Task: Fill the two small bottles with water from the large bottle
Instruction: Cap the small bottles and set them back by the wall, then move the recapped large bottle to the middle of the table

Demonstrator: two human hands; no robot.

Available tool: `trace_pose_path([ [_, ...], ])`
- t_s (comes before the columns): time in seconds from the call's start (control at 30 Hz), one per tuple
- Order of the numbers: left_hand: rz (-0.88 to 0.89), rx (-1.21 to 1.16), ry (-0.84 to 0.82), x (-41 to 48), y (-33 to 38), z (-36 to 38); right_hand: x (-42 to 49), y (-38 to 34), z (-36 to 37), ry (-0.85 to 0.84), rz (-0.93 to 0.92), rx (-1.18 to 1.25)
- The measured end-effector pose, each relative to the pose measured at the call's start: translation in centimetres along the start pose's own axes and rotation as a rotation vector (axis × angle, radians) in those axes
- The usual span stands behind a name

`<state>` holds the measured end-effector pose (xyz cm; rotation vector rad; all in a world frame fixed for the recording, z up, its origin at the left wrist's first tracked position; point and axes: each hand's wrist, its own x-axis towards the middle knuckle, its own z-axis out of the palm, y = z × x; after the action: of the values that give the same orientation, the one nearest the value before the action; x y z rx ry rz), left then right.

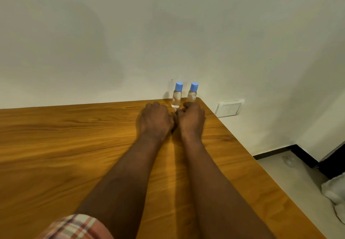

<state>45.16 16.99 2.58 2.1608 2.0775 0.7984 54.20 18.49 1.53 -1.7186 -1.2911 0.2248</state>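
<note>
The table (74, 145) filled the lower frame. Right of centre, the left hand (155, 120) and right hand (191, 120) rested on it side by side, curled into fists and gripping nothing I could see. Just above them stood the left bottle (177, 97) and right bottle (192, 95), upright, clear, with blue caps (179, 85) on. They looked light, stiff and easily toppled, so I'd hold each round its body. No large bottle showed.

The right hand (191, 121) hides the base of the clear blue-capped small bottle (192, 94) behind it. Whether it grips is unclear.
</note>
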Motion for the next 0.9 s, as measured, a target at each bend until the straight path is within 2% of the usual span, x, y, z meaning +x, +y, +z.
trace_pose_path([
  [0.2, -0.028, -0.017, -0.019, -5.4, 0.2, -2.0, -5.2, -0.9, -2.8, -0.144, -0.041, -0.02],
  [0.5, -0.102, -0.092, -0.009, -16.2, -0.5, -6.3, -15.3, -2.1, -8.4, -0.191, -0.023, 0.067],
  [0.9, -0.077, -0.045, 0.059, -29.7, -4.8, -13.7, -28.8, -5.7, -11.9, -0.284, -0.065, 0.132],
])
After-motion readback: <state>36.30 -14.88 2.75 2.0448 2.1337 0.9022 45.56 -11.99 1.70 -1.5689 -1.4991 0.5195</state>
